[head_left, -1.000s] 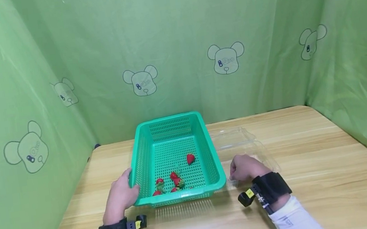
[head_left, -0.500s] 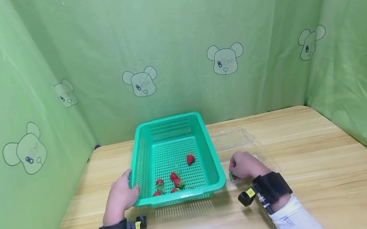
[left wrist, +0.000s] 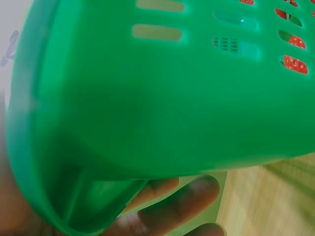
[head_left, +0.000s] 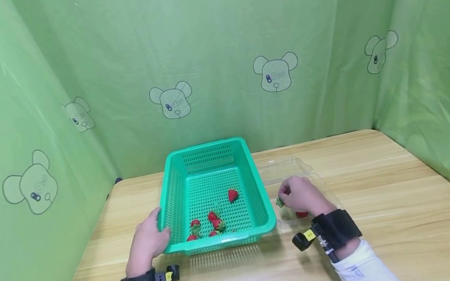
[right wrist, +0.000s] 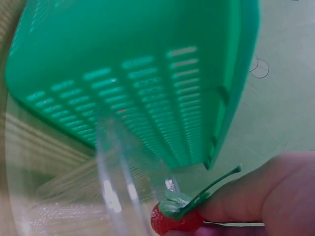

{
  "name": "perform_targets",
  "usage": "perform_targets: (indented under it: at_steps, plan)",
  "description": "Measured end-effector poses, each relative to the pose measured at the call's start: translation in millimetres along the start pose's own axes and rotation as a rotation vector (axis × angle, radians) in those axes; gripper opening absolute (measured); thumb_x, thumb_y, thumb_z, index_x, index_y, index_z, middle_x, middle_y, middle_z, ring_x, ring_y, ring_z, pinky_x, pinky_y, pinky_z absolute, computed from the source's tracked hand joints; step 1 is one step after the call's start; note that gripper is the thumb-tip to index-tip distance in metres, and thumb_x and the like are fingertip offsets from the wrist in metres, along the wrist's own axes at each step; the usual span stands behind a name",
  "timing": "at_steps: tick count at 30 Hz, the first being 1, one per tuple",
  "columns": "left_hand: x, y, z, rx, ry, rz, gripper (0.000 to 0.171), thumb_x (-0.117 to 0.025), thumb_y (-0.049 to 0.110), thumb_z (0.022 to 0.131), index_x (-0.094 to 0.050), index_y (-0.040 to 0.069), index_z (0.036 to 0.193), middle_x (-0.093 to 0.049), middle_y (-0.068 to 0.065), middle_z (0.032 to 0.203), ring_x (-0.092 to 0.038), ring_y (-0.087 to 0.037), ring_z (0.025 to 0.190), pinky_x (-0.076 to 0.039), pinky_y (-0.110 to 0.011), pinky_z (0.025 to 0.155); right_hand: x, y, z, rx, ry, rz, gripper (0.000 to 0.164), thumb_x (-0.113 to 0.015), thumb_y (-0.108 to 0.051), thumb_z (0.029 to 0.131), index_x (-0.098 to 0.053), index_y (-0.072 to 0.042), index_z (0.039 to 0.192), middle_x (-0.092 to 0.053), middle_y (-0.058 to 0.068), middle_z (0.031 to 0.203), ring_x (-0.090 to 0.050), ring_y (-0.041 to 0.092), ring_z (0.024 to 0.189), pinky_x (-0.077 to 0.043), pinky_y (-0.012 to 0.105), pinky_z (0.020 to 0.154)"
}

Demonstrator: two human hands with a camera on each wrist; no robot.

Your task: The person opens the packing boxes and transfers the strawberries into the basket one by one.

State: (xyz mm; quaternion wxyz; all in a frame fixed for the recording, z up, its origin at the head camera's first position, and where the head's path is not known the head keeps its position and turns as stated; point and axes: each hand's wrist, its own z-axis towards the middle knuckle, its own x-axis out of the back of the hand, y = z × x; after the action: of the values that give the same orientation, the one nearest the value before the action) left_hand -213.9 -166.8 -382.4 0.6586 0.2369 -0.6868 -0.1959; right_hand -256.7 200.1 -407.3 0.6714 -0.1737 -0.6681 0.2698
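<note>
A green plastic basket (head_left: 213, 179) stands left of centre on the table, with several strawberries (head_left: 215, 220) on its perforated floor. My left hand (head_left: 148, 239) grips its left rim near the front corner; in the left wrist view, fingers (left wrist: 177, 206) show beneath the rim. Between thumb and fingers my right hand (head_left: 301, 195) pinches a strawberry (right wrist: 174, 219), its green leaves and stem pointing up in the right wrist view. That hand is over a clear plastic clamshell box (head_left: 292, 223) right of the basket. Another strawberry (head_left: 301, 214) shows red under the hand, in the box.
The box's clear lid (head_left: 283, 169) lies folded open toward the back of the wooden table (head_left: 394, 213). A green curtain (head_left: 216, 66) with bear-head prints hangs behind and on both sides. Bare table stretches to the right and in front.
My right hand has moved slightly back and up with a strawberry, whose leaves have come into sight. A red strawberry now shows below that hand. The left hand and basket have stayed put.
</note>
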Motion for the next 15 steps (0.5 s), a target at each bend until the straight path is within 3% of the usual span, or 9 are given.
perform_targets:
  at_steps: [15]
  plan:
    - [-0.2, 0.2, -0.4, -0.009, 0.009, 0.013, 0.062, -0.053, 0.009, 0.09, -0.026, -0.005, 0.145, -0.047, -0.034, 0.134, -0.054, -0.035, 0.095, -0.048, -0.044, 0.074, 14, -15, -7, 0.075, 0.104, 0.022, 0.012, -0.058, -0.008, 0.088, -0.07, -0.004, 0.089, -0.069, 0.014, 0.088, -0.059, 0.018, 0.065, -0.052, 0.034, 0.057]
